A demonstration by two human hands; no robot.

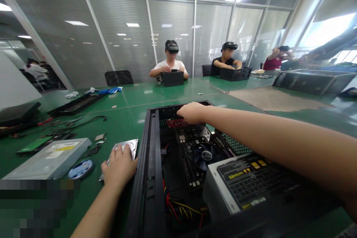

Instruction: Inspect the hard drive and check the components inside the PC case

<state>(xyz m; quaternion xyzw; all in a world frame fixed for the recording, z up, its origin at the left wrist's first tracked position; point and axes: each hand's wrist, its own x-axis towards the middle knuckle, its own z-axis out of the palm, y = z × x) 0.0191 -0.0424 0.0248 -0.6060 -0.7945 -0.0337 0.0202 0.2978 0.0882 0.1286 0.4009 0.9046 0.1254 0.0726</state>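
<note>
My left hand (pixel 119 163) lies over a silver hard drive (pixel 134 145) beside the computer case, its fingers across the top and its outer fingers spanning the sides. The black computer case (pixel 145 163) lies on its side, with its inside exposed. My right hand (pixel 192 112) reaches across it to the far wall, fingers curled in and their tips hidden. Close below that hand is a red circuit board (pixel 177 123). Inside the case sit a motherboard with a round CPU fan (pixel 206 155), a power supply (pixel 245 182) and coloured cables (pixel 178 206).
Left on the green table (pixel 131 98) are an optical drive (pixel 52 160), a blue round disc (pixel 80 169), a green circuit board (pixel 35 145), loose cables and a black panel (pixel 75 104). Cardboard (pixel 276 98) and a metal case (pixel 312 81) lie right. Other people work across the table.
</note>
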